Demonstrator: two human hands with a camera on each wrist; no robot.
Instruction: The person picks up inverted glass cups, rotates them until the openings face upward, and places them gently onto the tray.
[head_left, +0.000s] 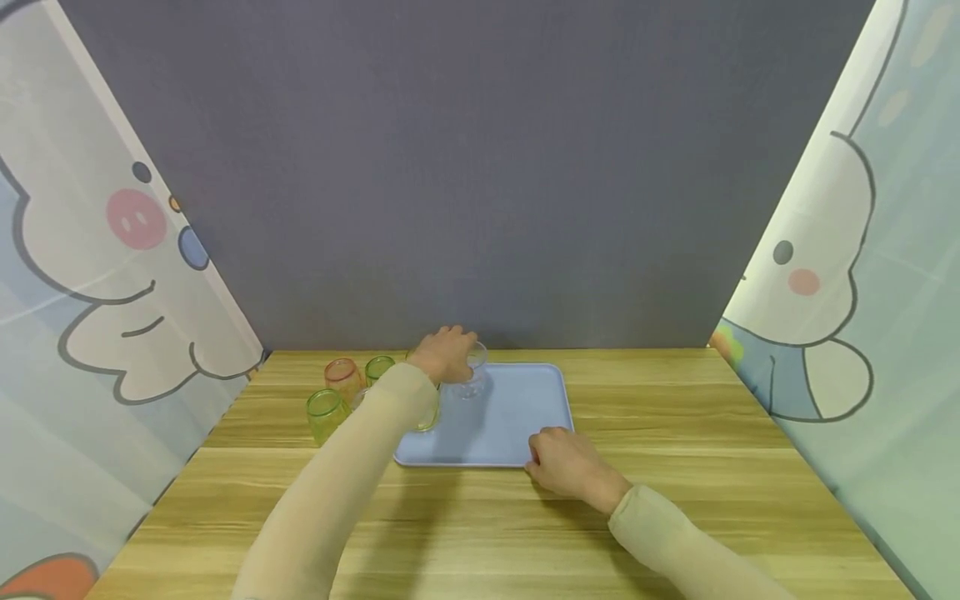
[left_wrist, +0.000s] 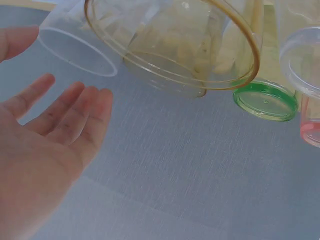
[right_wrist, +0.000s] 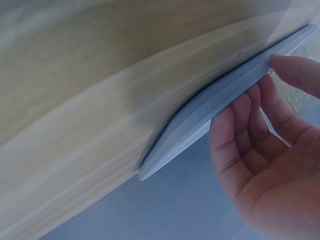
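Observation:
A clear cup [head_left: 477, 385] stands on the light blue tray [head_left: 517, 417] near its back edge. Beside that cup is my left hand [head_left: 444, 354], its fingers spread and apart from the cup's rim [left_wrist: 77, 64] in the left wrist view. An amber cup [head_left: 429, 417] on the tray's left side is partly hidden by my left forearm; its wide rim [left_wrist: 255, 55] looms close in the left wrist view. At the tray's near right corner, my right hand [head_left: 566, 462] grips the rim between thumb and curled fingers [right_wrist: 225, 135].
Left of the tray stand a pink cup [head_left: 342, 379], a green-rimmed cup [head_left: 380, 368] and a yellow-green cup [head_left: 327, 415], with another clear cup partly behind my sleeve. A dark grey panel [head_left: 480, 183] rises behind the wooden table [head_left: 675, 417].

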